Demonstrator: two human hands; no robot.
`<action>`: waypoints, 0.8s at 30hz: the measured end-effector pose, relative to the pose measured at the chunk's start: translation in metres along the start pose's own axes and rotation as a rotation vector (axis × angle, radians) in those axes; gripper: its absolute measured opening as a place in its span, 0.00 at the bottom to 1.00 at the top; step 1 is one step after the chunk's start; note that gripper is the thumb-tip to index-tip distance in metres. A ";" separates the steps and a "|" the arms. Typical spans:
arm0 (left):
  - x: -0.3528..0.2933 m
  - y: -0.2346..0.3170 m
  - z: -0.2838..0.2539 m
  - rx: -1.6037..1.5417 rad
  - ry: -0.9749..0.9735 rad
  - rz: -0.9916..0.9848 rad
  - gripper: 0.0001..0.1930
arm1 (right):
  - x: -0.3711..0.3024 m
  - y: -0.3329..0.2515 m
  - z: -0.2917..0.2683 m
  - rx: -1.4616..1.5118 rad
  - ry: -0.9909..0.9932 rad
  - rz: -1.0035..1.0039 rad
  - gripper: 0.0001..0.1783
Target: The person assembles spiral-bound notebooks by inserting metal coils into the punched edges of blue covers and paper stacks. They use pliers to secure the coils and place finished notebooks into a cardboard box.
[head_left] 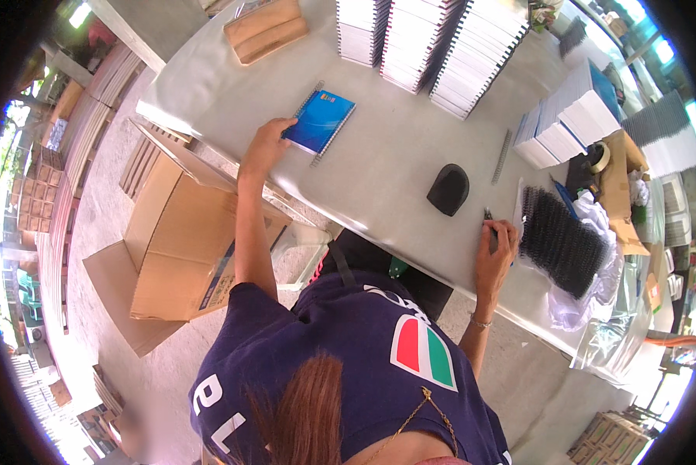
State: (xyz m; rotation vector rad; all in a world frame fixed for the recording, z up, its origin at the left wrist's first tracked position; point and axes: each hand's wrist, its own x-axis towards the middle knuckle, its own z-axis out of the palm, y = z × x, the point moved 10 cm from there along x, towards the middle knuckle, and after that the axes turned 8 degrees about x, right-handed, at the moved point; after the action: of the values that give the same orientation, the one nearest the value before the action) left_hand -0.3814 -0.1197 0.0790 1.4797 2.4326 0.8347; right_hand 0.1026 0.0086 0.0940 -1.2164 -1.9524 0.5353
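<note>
from here i see the blue notebook (324, 122) lying on the pale surface (386, 182), between eleven and twelve o'clock from the middle of my view; i judge it light, its cover bendable and perhaps slick, and the wire coil (315, 161) sticking out past its edge easily bent; i would take it by the page edge facing seven o'clock, clear of the wire; my left hand (266, 149) reaches up, the forearm pointing to twelve and the fingers bending toward one, touching the notebook's left side, though i cannot tell whether they pinch it; my right hand (499, 246), at three o'clock, has its fingers curled round a dark tool (488, 217), tip toward twelve
</note>
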 end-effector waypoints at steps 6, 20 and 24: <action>0.012 0.055 0.016 0.304 0.224 0.001 0.34 | 0.002 -0.010 -0.004 -0.015 0.029 -0.065 0.06; 0.015 0.040 0.035 0.244 0.258 -0.023 0.38 | 0.003 -0.008 -0.002 0.025 0.010 -0.043 0.07; -0.010 0.082 0.007 0.382 0.490 0.044 0.35 | 0.002 -0.007 -0.002 0.055 0.001 -0.057 0.07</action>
State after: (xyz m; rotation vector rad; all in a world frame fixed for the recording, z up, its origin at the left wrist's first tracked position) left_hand -0.3107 -0.0964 0.1164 1.6071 3.0716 0.8591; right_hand 0.1000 0.0067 0.1010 -1.1234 -1.9523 0.5551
